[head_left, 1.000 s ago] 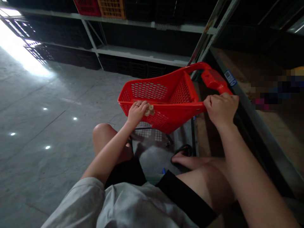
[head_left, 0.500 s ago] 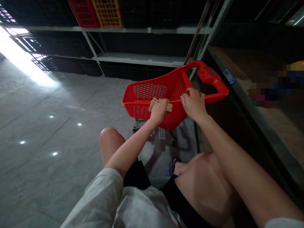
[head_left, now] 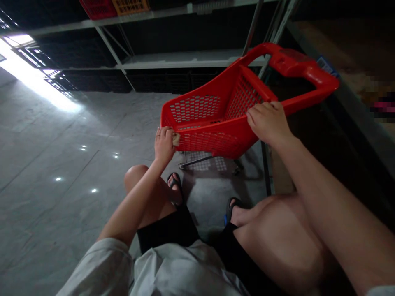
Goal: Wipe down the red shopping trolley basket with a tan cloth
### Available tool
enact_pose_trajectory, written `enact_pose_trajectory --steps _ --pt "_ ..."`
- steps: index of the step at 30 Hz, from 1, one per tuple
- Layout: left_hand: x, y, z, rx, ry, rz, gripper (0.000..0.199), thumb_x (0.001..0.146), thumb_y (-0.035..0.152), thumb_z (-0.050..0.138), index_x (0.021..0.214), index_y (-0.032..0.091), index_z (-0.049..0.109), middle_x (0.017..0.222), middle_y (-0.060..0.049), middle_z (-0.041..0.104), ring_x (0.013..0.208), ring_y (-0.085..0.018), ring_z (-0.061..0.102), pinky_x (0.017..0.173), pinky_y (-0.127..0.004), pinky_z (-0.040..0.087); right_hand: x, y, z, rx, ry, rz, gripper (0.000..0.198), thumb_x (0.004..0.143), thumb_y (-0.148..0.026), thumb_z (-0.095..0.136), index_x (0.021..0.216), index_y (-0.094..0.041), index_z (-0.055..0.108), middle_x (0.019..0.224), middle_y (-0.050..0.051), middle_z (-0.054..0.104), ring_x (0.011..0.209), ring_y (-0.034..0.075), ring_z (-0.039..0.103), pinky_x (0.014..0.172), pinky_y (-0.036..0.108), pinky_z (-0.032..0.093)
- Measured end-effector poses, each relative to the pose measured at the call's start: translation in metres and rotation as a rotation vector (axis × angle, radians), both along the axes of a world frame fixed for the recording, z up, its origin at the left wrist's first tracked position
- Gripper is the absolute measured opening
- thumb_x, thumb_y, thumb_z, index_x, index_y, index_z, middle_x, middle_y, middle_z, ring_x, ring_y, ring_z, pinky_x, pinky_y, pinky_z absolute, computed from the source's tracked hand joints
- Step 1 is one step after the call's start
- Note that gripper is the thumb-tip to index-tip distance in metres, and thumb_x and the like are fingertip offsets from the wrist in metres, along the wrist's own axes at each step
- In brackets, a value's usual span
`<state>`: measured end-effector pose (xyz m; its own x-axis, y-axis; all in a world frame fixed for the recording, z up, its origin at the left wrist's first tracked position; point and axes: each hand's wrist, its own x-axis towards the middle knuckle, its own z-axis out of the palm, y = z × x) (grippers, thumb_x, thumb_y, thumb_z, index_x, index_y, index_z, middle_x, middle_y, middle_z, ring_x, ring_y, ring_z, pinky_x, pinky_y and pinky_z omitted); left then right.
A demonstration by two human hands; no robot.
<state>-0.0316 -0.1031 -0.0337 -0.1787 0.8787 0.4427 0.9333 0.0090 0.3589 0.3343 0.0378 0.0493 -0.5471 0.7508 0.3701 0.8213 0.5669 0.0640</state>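
A red plastic shopping cart [head_left: 247, 135] stands in front of my knees, its handle [head_left: 321, 78] toward the right. My left hand [head_left: 164, 144] is closed on a beige cloth [head_left: 176, 139] and presses it against the near left corner of the basket. Most of the cloth is hidden under the fingers. My right hand [head_left: 269, 122] grips the basket's near rim at the right, close to where the handle begins. Holes in the basket walls show the floor through them, and the inside that I can see holds nothing.
Behind the cart runs a metal shelf rack [head_left: 191, 63] with dark crates, a red crate [head_left: 97, 9] and an orange crate [head_left: 131, 5]. A dark low ledge lies along my right. My feet in black flip-flops [head_left: 176, 181] rest on the grey concrete floor [head_left: 77, 144].
My left hand has slid the cloth leftward along the rim to the cart's left corner. The cart appears nearer and larger, and my right hand stays on the rim.
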Motion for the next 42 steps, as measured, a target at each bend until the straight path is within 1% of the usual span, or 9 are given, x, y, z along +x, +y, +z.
enact_pose_trajectory --steps 3,6,13,21,24,28,31,39,42 --pt "-0.005 -0.005 -0.006 0.046 -0.136 0.092 0.043 0.09 -0.003 0.051 0.125 0.022 0.056 0.15 -0.009 0.061 0.147 -0.026 0.048 0.13 -0.056 0.037 -0.01 -0.004 -0.001 -0.048 0.049 -0.003 0.05 0.11 -0.032 0.032 0.122 -0.019 0.079 0.113 0.017 0.078 0.113 0.037 0.061 0.105 0.056 0.036" --pt "0.037 0.014 -0.011 0.136 -0.23 0.111 0.045 0.087 -0.006 0.05 0.123 0.02 0.056 0.142 -0.012 0.063 0.145 -0.028 0.048 0.127 -0.057 0.039 -0.03 -0.017 -0.005 -0.05 0.019 0.021 0.047 0.109 -0.033 0.037 0.129 -0.016 0.076 0.124 0.019 0.077 0.126 0.039 0.058 0.112 0.062 0.031" --pt "0.156 0.063 -0.003 0.151 -0.197 -0.212 0.05 0.091 -0.007 0.049 0.125 0.026 0.062 0.138 -0.008 0.063 0.138 -0.021 0.057 0.123 -0.041 0.051 -0.052 -0.028 -0.021 0.022 0.005 0.088 0.042 0.106 -0.027 0.045 0.135 -0.016 0.073 0.131 0.017 0.075 0.125 0.036 0.057 0.111 0.056 0.036" --pt "0.088 0.013 -0.074 -0.091 -0.392 0.396 0.056 0.078 -0.013 0.05 0.123 0.02 0.056 0.148 -0.022 0.046 0.145 -0.034 0.049 0.122 -0.057 0.048 -0.047 -0.027 -0.027 0.069 -0.015 0.087 0.042 0.103 -0.028 0.047 0.137 -0.019 0.07 0.123 0.015 0.076 0.115 0.035 0.061 0.108 0.055 0.039" --pt "0.074 0.014 -0.07 -0.009 -0.407 0.47 0.056 0.075 -0.011 0.049 0.119 0.022 0.055 0.144 -0.019 0.047 0.137 -0.033 0.053 0.117 -0.057 0.052 -0.049 -0.03 -0.025 0.048 -0.012 0.116 0.045 0.101 -0.027 0.049 0.141 -0.019 0.068 0.125 0.016 0.076 0.117 0.036 0.06 0.109 0.057 0.038" --pt "0.075 0.046 -0.027 0.276 -0.342 0.353 0.039 0.084 0.001 0.06 0.117 0.023 0.06 0.136 -0.015 0.052 0.136 -0.031 0.054 0.119 -0.054 0.051 -0.046 -0.035 -0.021 0.041 -0.035 0.144 0.046 0.104 -0.025 0.045 0.146 -0.021 0.063 0.137 0.015 0.073 0.124 0.035 0.057 0.112 0.054 0.037" --pt "0.078 0.061 -0.012 0.324 -0.253 0.256 0.029 0.095 0.01 0.06 0.121 0.023 0.065 0.137 -0.015 0.054 0.136 -0.03 0.054 0.118 -0.051 0.051 -0.044 -0.037 -0.019 0.033 -0.063 0.149 0.047 0.106 -0.025 0.043 0.148 -0.019 0.062 0.141 0.017 0.071 0.125 0.034 0.056 0.114 0.052 0.037" --pt "0.079 0.002 -0.104 -0.286 -0.018 -0.073 0.016 0.099 0.018 0.066 0.1 0.029 0.077 0.123 -0.012 0.073 0.123 -0.033 0.065 0.104 -0.052 0.061 -0.044 -0.038 -0.019 0.019 -0.02 0.179 0.055 0.102 -0.023 0.049 0.156 -0.017 0.059 0.141 0.018 0.072 0.126 0.038 0.059 0.111 0.059 0.039" --pt "0.078 0.005 -0.098 -0.218 -0.002 -0.154 0.02 0.101 0.017 0.065 0.096 0.03 0.079 0.12 -0.01 0.076 0.125 -0.03 0.067 0.111 -0.048 0.059 -0.045 -0.04 -0.018 -0.004 -0.018 0.18 0.056 0.102 -0.023 0.049 0.157 -0.018 0.058 0.141 0.017 0.072 0.126 0.038 0.058 0.111 0.058 0.039"
